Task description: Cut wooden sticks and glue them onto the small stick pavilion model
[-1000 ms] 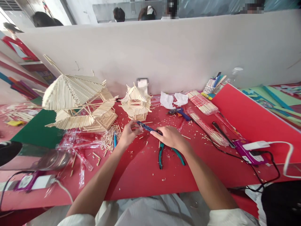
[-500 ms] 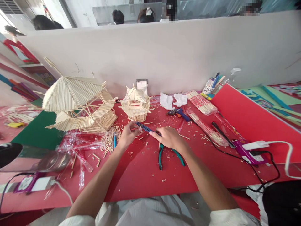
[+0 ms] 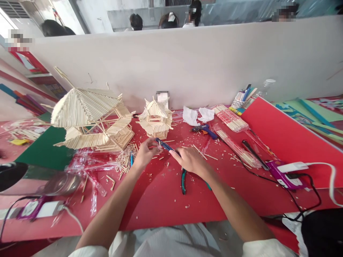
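Observation:
My right hand (image 3: 190, 159) is closed round a slim dark blue tool (image 3: 166, 145), which looks like a utility knife. At the tool's far tip, the fingers of my left hand (image 3: 146, 151) are pinched together; what lies between them is too small to make out. Teal-handled pliers (image 3: 183, 181) lie on the table, partly hidden under my right hand and forearm. Just beyond my hands stands a small pavilion model (image 3: 155, 119) of thin wooden sticks. To its left is a larger stick pavilion (image 3: 88, 114) with a sloping roof.
Cut stick pieces (image 3: 125, 162) and plastic wrappers (image 3: 92, 164) lie left of my hands. Beyond on the right are a blue glue gun (image 3: 205, 130), crumpled tissues (image 3: 190, 115) and packs of sticks (image 3: 232, 117). A purple power strip (image 3: 285, 175) with cables lies near a red board (image 3: 292, 142).
My right hand has turned slightly, and its forearm now covers more of the pliers' right handle. The tool and my left hand stay almost where they were.

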Action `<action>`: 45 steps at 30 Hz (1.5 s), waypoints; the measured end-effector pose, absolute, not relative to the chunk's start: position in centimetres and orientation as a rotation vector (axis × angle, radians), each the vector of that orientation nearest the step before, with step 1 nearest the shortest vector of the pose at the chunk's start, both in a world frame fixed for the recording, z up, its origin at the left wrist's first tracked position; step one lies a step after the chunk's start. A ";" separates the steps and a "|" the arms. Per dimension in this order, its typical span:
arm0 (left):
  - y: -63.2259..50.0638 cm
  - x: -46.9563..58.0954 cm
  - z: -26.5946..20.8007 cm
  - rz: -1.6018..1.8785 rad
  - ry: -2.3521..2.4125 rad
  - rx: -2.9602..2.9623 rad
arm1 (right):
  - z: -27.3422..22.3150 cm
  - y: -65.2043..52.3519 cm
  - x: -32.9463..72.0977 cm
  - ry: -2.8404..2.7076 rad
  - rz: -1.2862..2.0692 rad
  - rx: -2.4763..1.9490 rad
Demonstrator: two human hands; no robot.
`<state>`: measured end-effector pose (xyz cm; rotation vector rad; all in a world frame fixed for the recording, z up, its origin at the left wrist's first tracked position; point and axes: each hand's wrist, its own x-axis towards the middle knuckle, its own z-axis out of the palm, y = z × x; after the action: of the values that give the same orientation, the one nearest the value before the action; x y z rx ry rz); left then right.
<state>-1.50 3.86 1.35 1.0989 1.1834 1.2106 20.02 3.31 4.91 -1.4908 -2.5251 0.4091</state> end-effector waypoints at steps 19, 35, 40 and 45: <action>4.3 -6.1 2.9 0.935 1.295 1.405 | 5.9 4.6 23.3 -2.598 0.357 -1.765; 5.3 -5.7 1.1 0.981 1.292 1.487 | 1.9 8.2 25.3 -2.386 0.056 -1.962; 5.1 -4.3 1.4 1.238 1.379 1.432 | 3.0 6.8 23.8 -2.417 0.017 -1.503; 4.9 -2.7 0.9 1.422 1.424 1.372 | 3.9 3.9 19.0 -2.570 0.292 -1.123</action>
<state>-2.71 4.95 0.94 1.3723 1.4239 1.4222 18.97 3.88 3.85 -1.1229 -2.5701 0.2918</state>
